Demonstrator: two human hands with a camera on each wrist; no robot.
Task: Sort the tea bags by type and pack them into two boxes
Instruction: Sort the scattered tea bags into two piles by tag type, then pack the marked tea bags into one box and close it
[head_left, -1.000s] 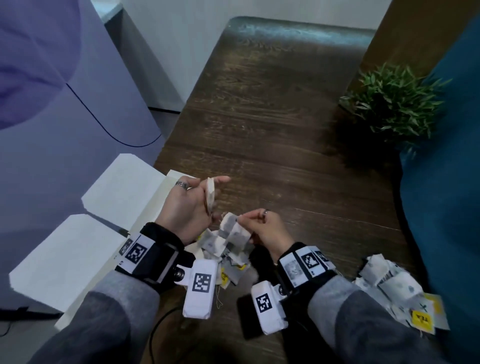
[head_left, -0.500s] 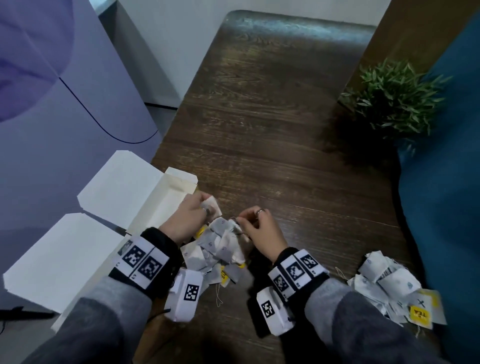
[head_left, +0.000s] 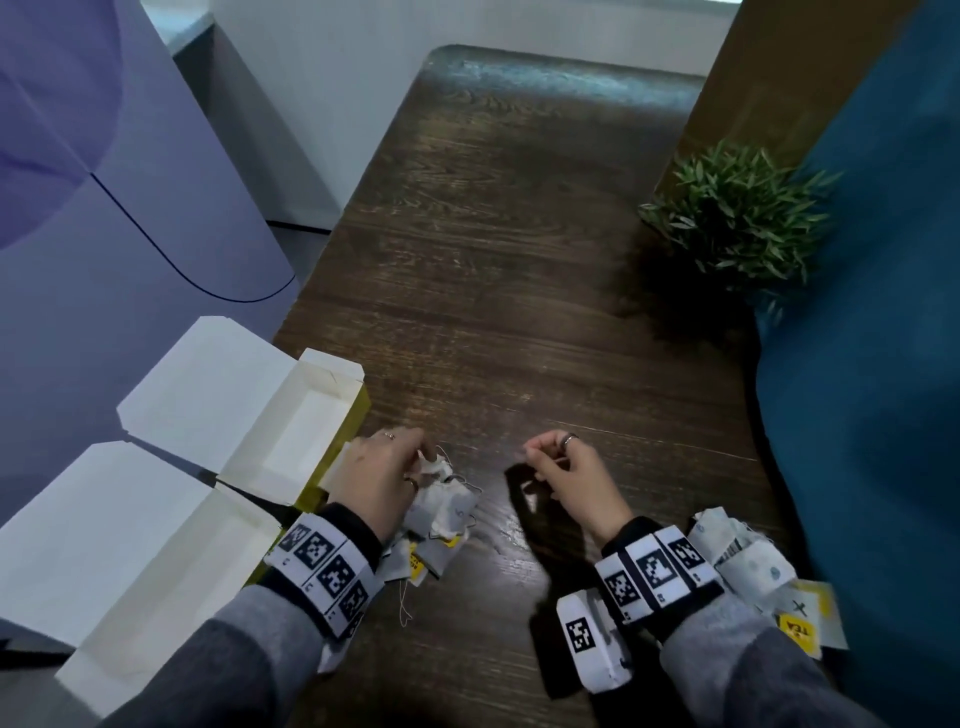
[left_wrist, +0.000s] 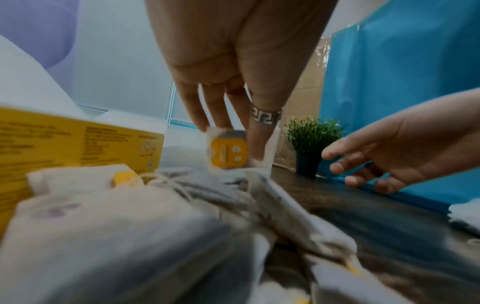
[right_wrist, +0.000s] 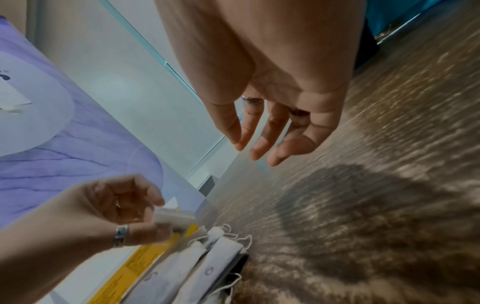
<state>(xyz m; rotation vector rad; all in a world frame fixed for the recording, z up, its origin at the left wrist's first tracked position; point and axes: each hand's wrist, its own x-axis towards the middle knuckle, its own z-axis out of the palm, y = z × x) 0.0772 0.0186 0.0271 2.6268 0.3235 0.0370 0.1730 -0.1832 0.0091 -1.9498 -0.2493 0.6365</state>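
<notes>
My left hand (head_left: 423, 457) pinches one white tea bag (left_wrist: 226, 153) with a yellow tag between thumb and fingers, just above a pile of tea bags (head_left: 441, 519) beside the boxes. My right hand (head_left: 535, 457) hovers over bare table to the right of that pile, fingers loosely curled and holding nothing; the right wrist view shows the same hand (right_wrist: 249, 148) empty. A second pile of tea bags (head_left: 748, 561) lies behind my right wrist. Two white open boxes, the far one (head_left: 291, 431) and the near one (head_left: 156, 571), sit at the table's left edge, with no tea bags visible inside.
A dark wooden table (head_left: 519, 260) stretches ahead. A small potted plant (head_left: 737, 218) stands at its right side. Blue fabric (head_left: 872, 364) runs along the right edge, and a purple panel (head_left: 104, 208) stands to the left of the boxes.
My right hand has let go of the pile and drawn away to the right, empty. My left hand came down from its raised position to the pile and pinches a bag there.
</notes>
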